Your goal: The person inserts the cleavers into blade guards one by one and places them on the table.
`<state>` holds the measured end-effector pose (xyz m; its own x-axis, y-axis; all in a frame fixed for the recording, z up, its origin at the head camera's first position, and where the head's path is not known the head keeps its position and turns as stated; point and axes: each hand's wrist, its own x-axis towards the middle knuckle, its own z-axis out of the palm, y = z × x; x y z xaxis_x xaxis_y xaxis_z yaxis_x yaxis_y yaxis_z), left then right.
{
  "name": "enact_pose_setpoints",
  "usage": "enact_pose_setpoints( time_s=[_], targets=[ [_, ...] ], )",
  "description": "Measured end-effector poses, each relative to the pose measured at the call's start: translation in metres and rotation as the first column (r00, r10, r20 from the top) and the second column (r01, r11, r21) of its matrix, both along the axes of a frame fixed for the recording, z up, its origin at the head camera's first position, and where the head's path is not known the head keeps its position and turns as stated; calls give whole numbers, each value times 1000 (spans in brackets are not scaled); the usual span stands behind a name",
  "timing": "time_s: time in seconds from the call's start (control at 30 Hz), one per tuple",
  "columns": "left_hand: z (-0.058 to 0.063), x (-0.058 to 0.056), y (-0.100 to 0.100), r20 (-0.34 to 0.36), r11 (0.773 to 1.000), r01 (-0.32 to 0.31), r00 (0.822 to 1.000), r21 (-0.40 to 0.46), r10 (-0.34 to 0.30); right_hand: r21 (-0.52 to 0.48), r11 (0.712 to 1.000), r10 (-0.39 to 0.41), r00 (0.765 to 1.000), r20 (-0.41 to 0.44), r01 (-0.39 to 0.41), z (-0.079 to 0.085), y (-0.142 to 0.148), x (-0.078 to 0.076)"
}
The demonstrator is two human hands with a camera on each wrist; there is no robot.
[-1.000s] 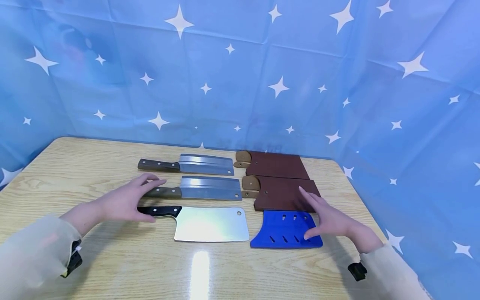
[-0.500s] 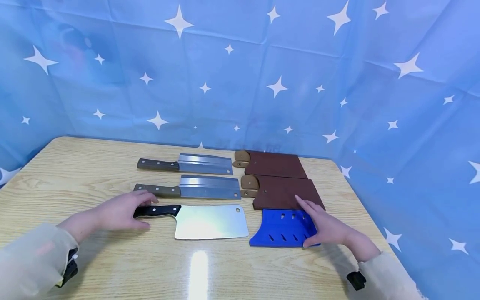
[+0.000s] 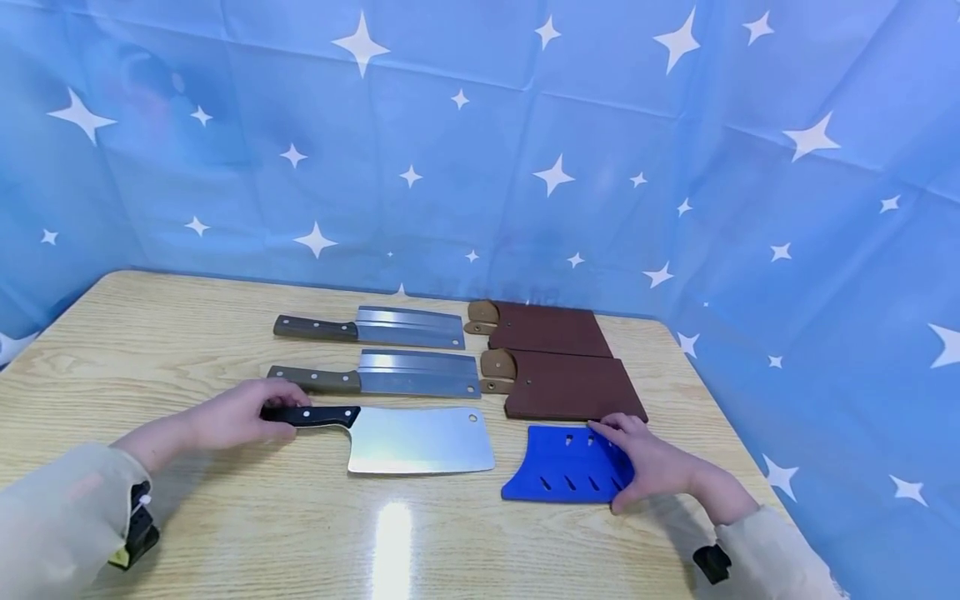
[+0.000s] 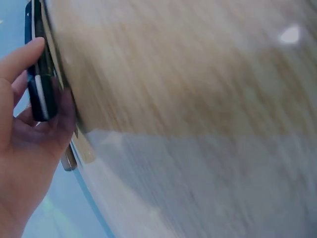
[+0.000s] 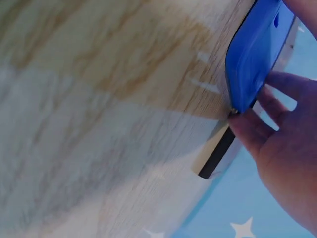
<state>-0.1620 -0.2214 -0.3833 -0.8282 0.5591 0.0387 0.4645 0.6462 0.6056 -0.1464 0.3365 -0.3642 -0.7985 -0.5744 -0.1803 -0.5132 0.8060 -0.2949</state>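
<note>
Cleaver (image 3: pixel 420 440) with a black handle sits nearest you on the desk (image 3: pixel 262 533), blade toward your right, your left hand (image 3: pixel 243 412) gripping the handle's end. To its right, just apart from the blade, you hold the slotted blue blade guard (image 3: pixel 562 467) by its right end, your right hand (image 3: pixel 652 458) spanning it between thumb and fingers. Beyond lie a middle cleaver (image 3: pixel 418 373) and a far cleaver (image 3: pixel 408 327), opposite a near brown sheath (image 3: pixel 573 385) and a far brown sheath (image 3: pixel 555 329), before a starry blue backdrop (image 3: pixel 450 183).
</note>
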Motion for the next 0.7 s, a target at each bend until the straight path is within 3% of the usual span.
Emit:
enact_pose_setpoints(
  time_s=[0.13,0.3,0.4,0.5,0.7],
  targets=[
    [-1,-1,-6,136,994,-25,991,102,11,28,1000,9,1000,3,-9,0,1,1],
    [0,-3,-11,325,976,-41,945,215,-32,12,1000,-3,1000,0,3,0,0,1],
    [2,-5,-12,354,968,-56,935,245,-36,-51,999,-10,999,42,12,1,-1,-1],
    [6,-7,-12,345,960,-80,938,269,-18,-113,994,2,997,82,7,5,-1,-3],
    [17,-18,-5,332,945,-175,940,276,77,-195,981,20,996,86,-3,18,-5,-13]
  ],
)
